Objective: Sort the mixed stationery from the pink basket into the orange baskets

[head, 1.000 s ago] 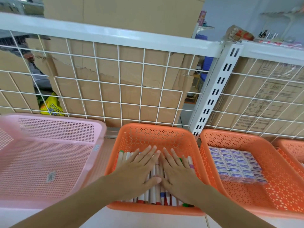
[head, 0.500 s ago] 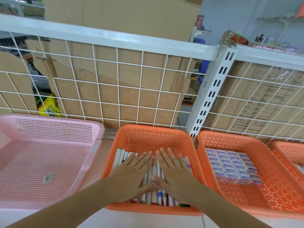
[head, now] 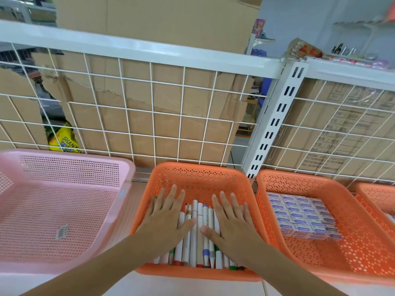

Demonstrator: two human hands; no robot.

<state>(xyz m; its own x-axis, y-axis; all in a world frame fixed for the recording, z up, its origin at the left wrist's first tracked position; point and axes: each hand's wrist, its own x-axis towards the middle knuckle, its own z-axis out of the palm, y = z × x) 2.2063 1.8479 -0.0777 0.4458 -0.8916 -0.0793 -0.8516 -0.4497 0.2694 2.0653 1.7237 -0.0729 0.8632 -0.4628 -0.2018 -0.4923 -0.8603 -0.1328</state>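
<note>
White wire grid [head: 152,108] and cardboard cartons [head: 166,124] back a shelf of baskets. Left hand [head: 168,218] and right hand [head: 232,222] lie palm down with fingers straight and spread. Both press on the pens [head: 199,218] in the middle basket [head: 198,167], and a strip of pens shows between the thumbs. These pens have white barrels with red, blue and green ends and lie side by side, front to back. Just left, the pink basket [head: 70,161] has a barcode sticker [head: 62,231] on its floor. Just right, another orange basket [head: 303,178] holds neat rows of small purple-and-white boxes [head: 299,214], perhaps erasers. At the far right edge sits a third orange basket [head: 376,189], its contents cut off.
</note>
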